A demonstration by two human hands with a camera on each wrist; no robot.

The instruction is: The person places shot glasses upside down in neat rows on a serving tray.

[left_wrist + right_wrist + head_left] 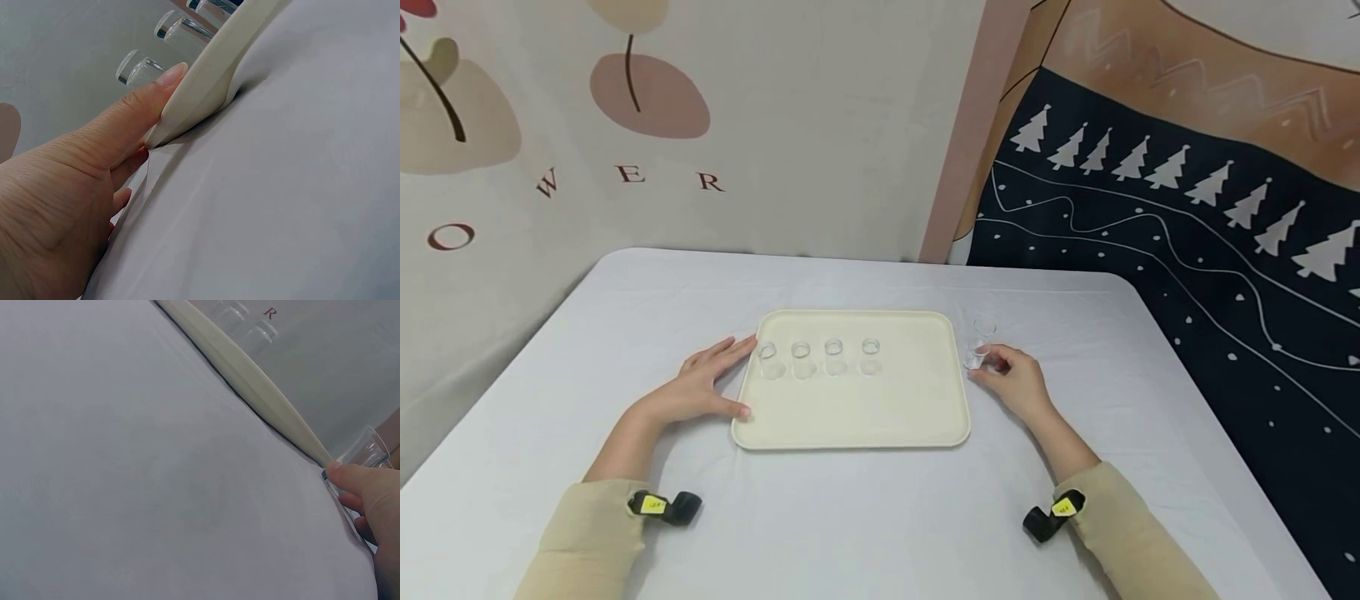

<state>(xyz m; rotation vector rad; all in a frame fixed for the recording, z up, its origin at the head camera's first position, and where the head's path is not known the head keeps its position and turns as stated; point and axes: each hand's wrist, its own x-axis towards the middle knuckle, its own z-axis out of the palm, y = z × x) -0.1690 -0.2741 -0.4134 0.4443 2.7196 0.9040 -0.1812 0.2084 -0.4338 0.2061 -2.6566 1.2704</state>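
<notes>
Several small clear glasses [833, 357] stand in a row, bottoms up, on the cream tray [850, 417]. My left hand [696, 387] is at the tray's left end, fingers extended and spread along its edge. In the left wrist view its thumb [140, 100] rests against the tray's rim. Just past the tray's right edge, my right hand [1018, 385] pinches a small clear glass [976, 355] between thumb and fingers. That glass [361, 450] has its wide mouth up in the right wrist view. Another clear glass [985, 323] shows right behind it.
A white cloth [865, 517] covers the table under the tray. Behind the table hangs a pale printed cloth [820, 125], with a dark tree-patterned one [1150, 217] to the right. Small black cameras [681, 508] are worn at both sleeve cuffs.
</notes>
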